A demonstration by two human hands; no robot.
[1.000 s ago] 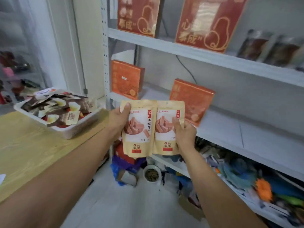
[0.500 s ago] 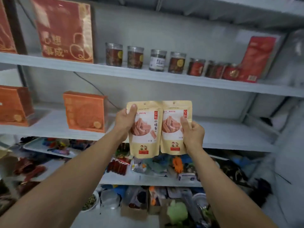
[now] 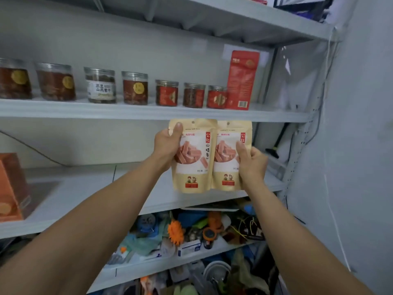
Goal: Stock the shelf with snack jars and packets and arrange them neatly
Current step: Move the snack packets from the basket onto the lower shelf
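Two tan snack packets with red labels are held upright side by side in front of the grey shelving. My left hand (image 3: 167,145) grips the left packet (image 3: 194,165) by its left edge, thumb near the top. My right hand (image 3: 252,165) grips the right packet (image 3: 226,165) by its right edge. Their tops reach just under the front lip of the upper shelf (image 3: 127,112). On that shelf stands a row of several clear snack jars (image 3: 135,88), with a tall red packet (image 3: 241,80) at the right end. Behind the packets lies the middle shelf (image 3: 89,186).
An orange box (image 3: 10,188) stands at the left end of the middle shelf. The lower shelves hold a clutter of toys and bags (image 3: 191,231). A shelf upright (image 3: 297,150) and a grey wall (image 3: 361,145) close off the right side.
The view has swung right and up along the shelving. Both hands have carried the two packets up and to the right, from middle-shelf height to just below the upper shelf.
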